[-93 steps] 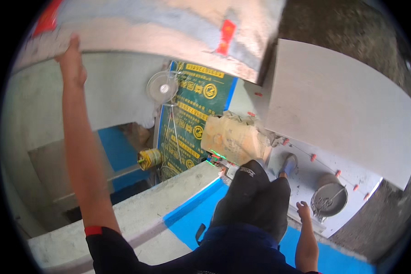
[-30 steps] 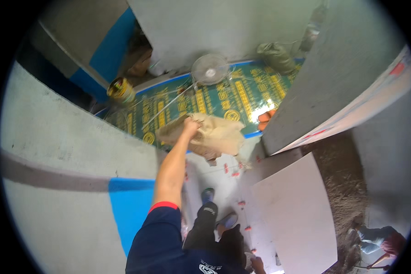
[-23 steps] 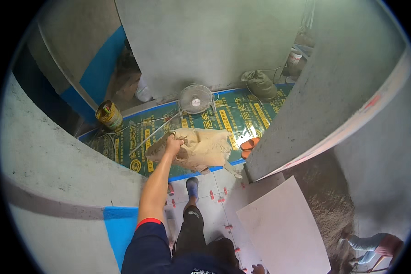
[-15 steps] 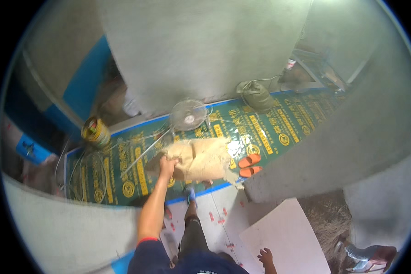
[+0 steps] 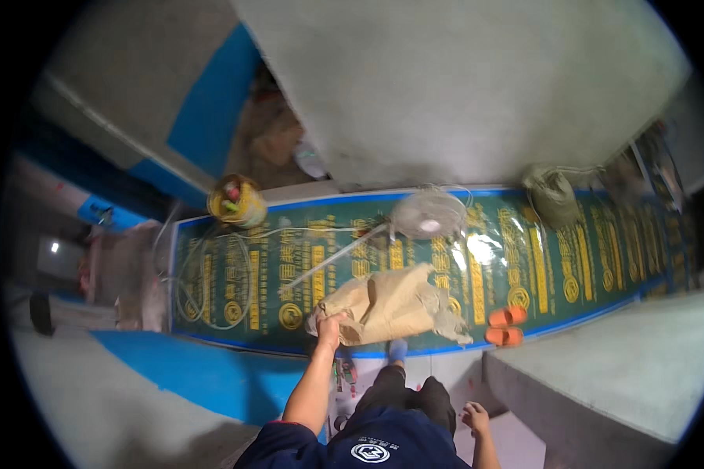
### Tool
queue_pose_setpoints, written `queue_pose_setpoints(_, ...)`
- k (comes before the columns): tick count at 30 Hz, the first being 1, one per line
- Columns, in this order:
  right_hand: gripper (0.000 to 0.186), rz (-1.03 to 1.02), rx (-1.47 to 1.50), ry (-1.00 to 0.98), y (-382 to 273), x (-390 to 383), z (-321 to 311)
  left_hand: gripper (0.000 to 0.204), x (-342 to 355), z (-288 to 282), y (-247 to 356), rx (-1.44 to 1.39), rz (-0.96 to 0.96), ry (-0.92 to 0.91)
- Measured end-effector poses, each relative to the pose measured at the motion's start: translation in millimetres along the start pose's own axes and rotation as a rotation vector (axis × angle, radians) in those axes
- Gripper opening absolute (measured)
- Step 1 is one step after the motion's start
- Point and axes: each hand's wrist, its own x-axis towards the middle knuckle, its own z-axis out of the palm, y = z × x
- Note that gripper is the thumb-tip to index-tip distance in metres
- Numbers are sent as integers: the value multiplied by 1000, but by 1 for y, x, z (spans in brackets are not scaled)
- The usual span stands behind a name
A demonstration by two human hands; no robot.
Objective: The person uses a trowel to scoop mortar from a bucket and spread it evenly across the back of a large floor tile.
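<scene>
The fingers of the left hand (image 5: 330, 331) pinch one end of a crumpled brown sack (image 5: 395, 305), which spreads rightward from them over the green floor sheet (image 5: 551, 266). Beyond them stands a fan (image 5: 429, 217); the fingers of the right hand (image 5: 475, 417) hang loosely parted, orange slippers (image 5: 506, 337) ahead of them.

Green floor sheet (image 5: 555, 303) with yellow print and blue edging, white glare (image 5: 481, 254) on the sheet, bare grey wall (image 5: 477, 102) behind it, blue band (image 5: 219, 109) beyond its left end, pale floor tiles (image 5: 455, 364) before it
</scene>
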Motion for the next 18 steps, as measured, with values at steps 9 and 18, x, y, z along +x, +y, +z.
queue_pose_setpoints(9,25,-7,-104,27,-156,154,-32,43,55,-40,102,-113,156,351)
queue_pose_setpoints(18,18,-356,-1165,-264,-415,305,90,45,73,-86,182,-663,360,621)
